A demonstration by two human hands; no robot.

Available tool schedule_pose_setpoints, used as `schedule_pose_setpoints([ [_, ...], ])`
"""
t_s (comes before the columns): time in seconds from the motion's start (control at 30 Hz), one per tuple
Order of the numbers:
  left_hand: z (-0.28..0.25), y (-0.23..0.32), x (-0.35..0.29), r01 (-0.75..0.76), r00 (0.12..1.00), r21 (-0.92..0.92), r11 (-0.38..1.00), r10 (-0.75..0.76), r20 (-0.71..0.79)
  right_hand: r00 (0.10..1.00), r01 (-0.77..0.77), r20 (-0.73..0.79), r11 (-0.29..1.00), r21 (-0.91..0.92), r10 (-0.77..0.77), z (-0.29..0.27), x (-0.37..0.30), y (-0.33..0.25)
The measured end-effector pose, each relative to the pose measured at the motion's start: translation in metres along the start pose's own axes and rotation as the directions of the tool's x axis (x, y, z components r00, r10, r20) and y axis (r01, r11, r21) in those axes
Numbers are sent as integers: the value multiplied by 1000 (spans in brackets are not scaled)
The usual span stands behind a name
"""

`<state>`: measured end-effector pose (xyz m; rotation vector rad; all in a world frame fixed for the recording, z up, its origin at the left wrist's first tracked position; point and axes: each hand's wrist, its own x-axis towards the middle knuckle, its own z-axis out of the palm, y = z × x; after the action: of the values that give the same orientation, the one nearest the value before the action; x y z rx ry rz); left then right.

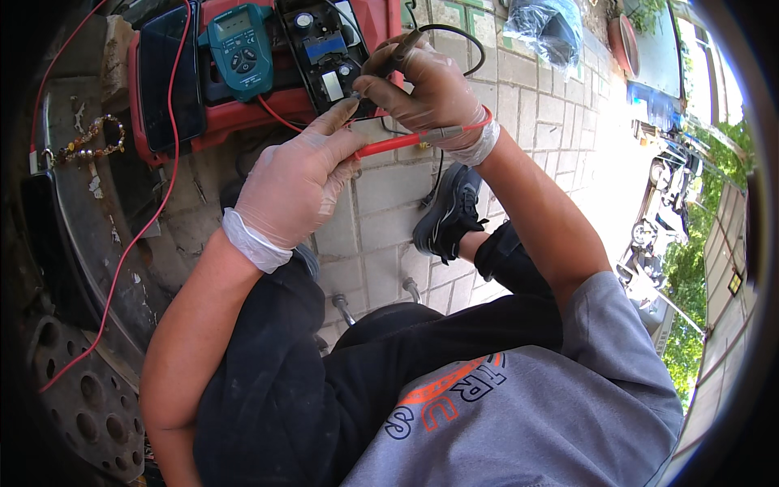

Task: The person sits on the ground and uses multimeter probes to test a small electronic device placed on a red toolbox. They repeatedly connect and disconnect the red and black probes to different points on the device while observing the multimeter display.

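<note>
My left hand (288, 183), in a thin translucent glove, is closed around a red test probe (389, 145). The probe points right, and its wire passes by my right wrist. My left fingertips are at the lower edge of an opened black housing with a circuit board (327, 47). Also gloved, my right hand (434, 89) grips a dark-handled, pen-shaped tool (403, 50) with a looping black cable; its tip is hidden. A teal multimeter (238, 50) lies left of the board, a red lead coming from its lower end.
Beneath the meter and board is a red case (219, 122). A black phone-like slab (168, 73) lies at its left. A red wire (122, 260) hangs down the left, past a beaded bracelet (96, 138) and a perforated metal plate (85, 398). Plastic-wrapped goods (545, 31) sit on the paving.
</note>
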<state>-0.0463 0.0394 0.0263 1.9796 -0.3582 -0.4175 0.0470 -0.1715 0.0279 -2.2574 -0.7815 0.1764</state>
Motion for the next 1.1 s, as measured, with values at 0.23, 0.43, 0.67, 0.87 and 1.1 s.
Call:
schedule_pose_setpoints([
  [0.23,6,-4,1,-84,990,33,996,87,-113,998,30,59,999,-40,-28,0,4,1],
  [0.43,5,-3,0,-89,990,57,994,94,-106,997,-40,62,998,58,36,0,3,2],
  [0.67,9,2,0,-46,999,24,999,46,11,999,-31,-22,991,127,34,3,-2,7],
  [0.87,13,5,4,-32,999,-21,999,31,-25,976,-215,33,916,339,217,3,-10,6],
  [1.1,11,11,0,47,998,-55,997,-49,-40,992,-126,1,968,219,129,1,-12,9],
])
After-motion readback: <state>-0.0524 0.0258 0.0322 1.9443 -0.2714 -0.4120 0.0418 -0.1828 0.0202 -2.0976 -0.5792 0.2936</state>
